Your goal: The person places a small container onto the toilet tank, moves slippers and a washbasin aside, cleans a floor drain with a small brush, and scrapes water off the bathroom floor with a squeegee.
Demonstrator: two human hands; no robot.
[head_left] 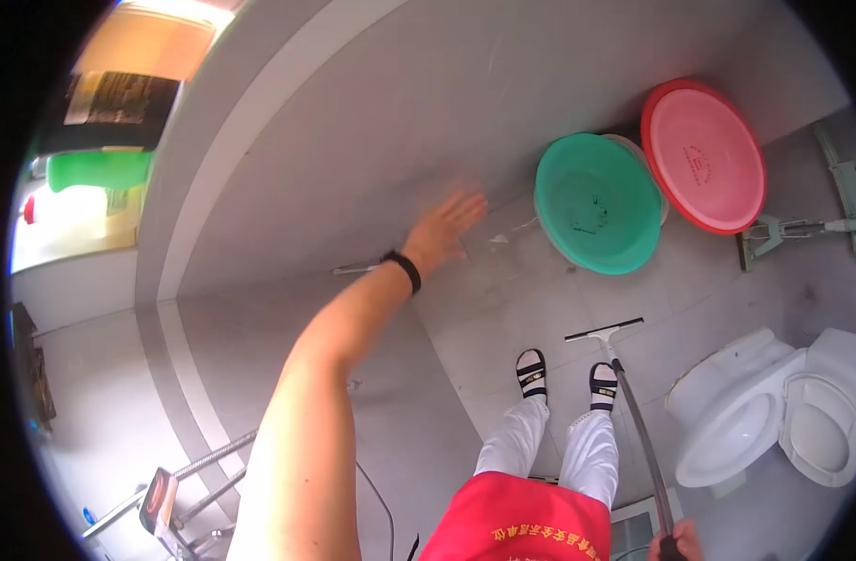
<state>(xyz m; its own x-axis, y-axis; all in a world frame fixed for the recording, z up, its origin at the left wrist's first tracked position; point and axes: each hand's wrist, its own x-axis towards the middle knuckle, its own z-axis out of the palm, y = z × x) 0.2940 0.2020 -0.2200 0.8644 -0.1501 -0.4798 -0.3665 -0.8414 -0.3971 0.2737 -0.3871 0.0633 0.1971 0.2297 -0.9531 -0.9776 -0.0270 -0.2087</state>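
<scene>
The right hand [679, 542] is being kept closed around the grip of a squeegee [643, 425], with the fingers being wrapped about the handle. The left hand [444, 229] is being held out well apart from it, palm empty and fingers somewhat spread; its outline is being blurred, and whether the wall [381, 122] is being touched cannot be told. A black wristband [403, 271] is being worn on that arm.

The squeegee is being extended from the right hand towards the feet, its blade being held at the floor [493, 309] just ahead of the black sandals [532, 372]. A red apron [526, 524] and white trousers [592, 453] are being worn.

Farther out, a green basin [598, 204] and a red basin [704, 156] are being propped side by side along the floor's edge by the wall. A mop [774, 234] is being seen beside the red basin, and a white toilet [737, 435] is being seen to the right of the squeegee.
</scene>
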